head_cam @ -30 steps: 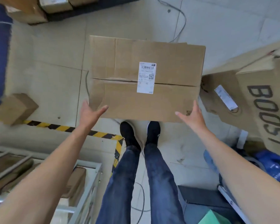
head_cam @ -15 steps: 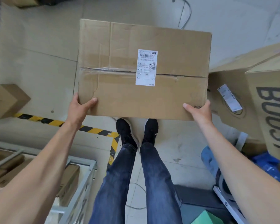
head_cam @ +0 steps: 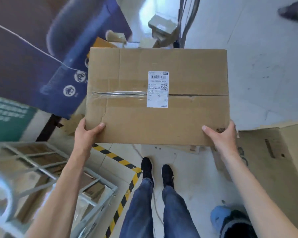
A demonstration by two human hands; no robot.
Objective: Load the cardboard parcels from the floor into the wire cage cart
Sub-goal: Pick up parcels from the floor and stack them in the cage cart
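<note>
A large flat cardboard parcel (head_cam: 131,121) with a white shipping label and taped seam is held up in front of me, above my feet. My left hand (head_cam: 86,133) grips its near left corner, thumb on top. My right hand (head_cam: 222,134) grips the near right corner the same way. The wire cage cart (head_cam: 100,179) stands at the lower left, grey-framed, with brown parcels (head_cam: 93,189) lying inside it. The parcel hangs to the right of and beyond the cart's rim.
A dark blue printed carton (head_cam: 41,54) and a green one (head_cam: 5,117) stand at the left. A big brown box (head_cam: 273,160) lies at the right. Yellow-black floor tape (head_cam: 124,194) runs beside the cart. Small boxes (head_cam: 162,26) sit far ahead. Blue bundle (head_cam: 220,215) at lower right.
Both hands have closed on the parcel's near corners and lifted it off the floor. My view has swung left toward the cart and the blue carton.
</note>
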